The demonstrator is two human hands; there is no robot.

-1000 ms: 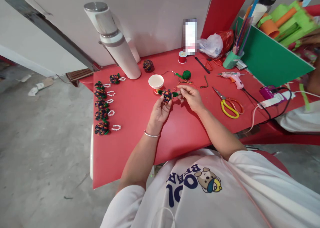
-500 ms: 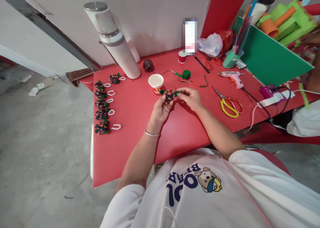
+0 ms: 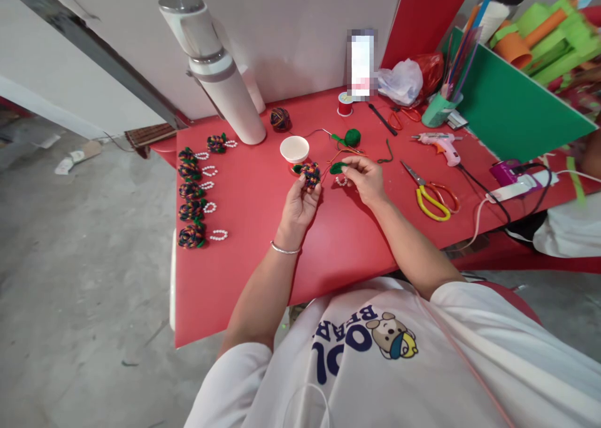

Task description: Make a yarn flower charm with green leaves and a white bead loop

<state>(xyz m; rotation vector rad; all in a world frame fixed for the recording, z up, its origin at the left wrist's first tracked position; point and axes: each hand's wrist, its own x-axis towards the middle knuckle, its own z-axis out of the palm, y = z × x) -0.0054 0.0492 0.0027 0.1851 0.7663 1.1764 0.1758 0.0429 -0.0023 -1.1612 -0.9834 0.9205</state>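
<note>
My left hand [image 3: 303, 203] is closed on a multicoloured crocheted flower [image 3: 310, 174], with a bit of green showing at its far left side. Between the fingertips of my right hand [image 3: 367, 179] is a green crocheted leaf [image 3: 337, 168], and a small string of white beads [image 3: 341, 181] hangs beneath it. A narrow gap separates leaf and flower. Just beyond my left hand stands a white paper cup [image 3: 295, 147]. Past my right hand lie a ball of green yarn [image 3: 352, 137] and a crochet hook [image 3: 332, 136] with a green handle.
Several finished flowers [image 3: 191, 234] with bead loops line the table's left edge. A tall white flask [image 3: 228, 96] stands behind. To the right lie yellow-and-red-handled scissors [image 3: 429, 196], a pink glue gun [image 3: 441, 146] with its cord, and a power strip [image 3: 519, 187]. A green board [image 3: 521, 106] rises beyond.
My hands have drawn apart. The flower has shifted slightly left in my left hand, while the green leaf in my right hand now shows apart from it, with white beads visible below.
</note>
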